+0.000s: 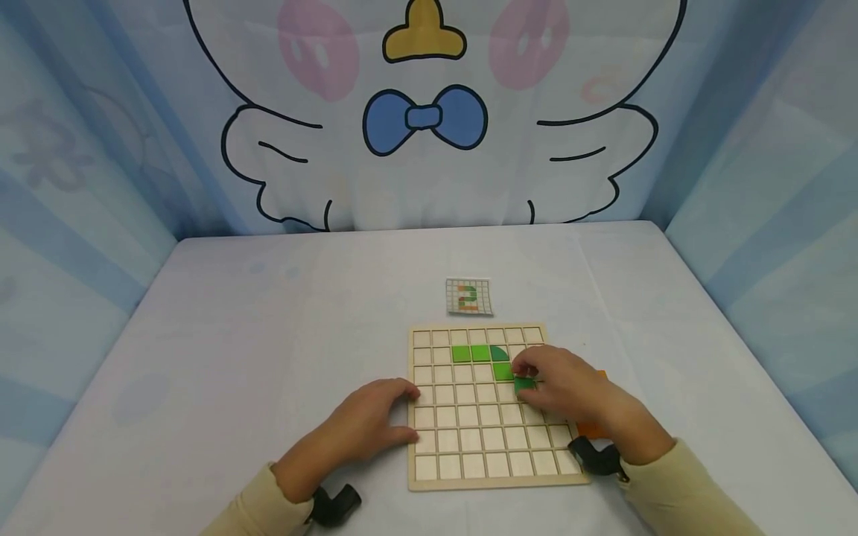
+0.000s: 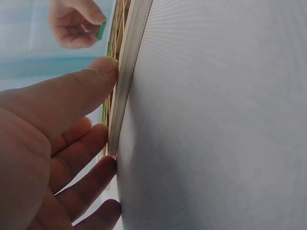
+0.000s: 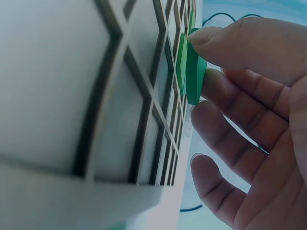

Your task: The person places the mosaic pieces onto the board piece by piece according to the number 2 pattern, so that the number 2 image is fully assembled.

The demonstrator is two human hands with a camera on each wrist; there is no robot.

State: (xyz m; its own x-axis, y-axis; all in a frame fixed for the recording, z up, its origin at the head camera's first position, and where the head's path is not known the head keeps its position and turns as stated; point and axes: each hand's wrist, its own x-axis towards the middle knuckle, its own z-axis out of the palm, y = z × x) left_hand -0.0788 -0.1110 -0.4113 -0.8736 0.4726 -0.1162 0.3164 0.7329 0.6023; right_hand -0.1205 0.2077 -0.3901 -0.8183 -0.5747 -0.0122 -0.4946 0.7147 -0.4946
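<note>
My right hand (image 1: pixel 570 383) pinches a dark green tile (image 1: pixel 523 384) between thumb and fingers over the right half of a wooden grid board (image 1: pixel 499 482). In the right wrist view this tile (image 3: pixel 194 76) stands tilted just off the board, its exact shape hard to tell. Two light green square tiles (image 1: pixel 461 354) and a dark green rounded-corner tile (image 1: pixel 499 353) form a row in the upper cells, with another light green tile (image 1: pixel 502 371) below. At the board's left edge, my left hand (image 1: pixel 365 418) rests its thumb and fingertips against the wooden side (image 2: pixel 125 81).
A small card (image 1: pixel 469 297) with a coloured pattern on a grid lies behind the board. Something orange (image 1: pixel 593 429) shows partly behind the right wrist. The white-covered table (image 1: pixel 268 335) meets printed curtains at the back and sides.
</note>
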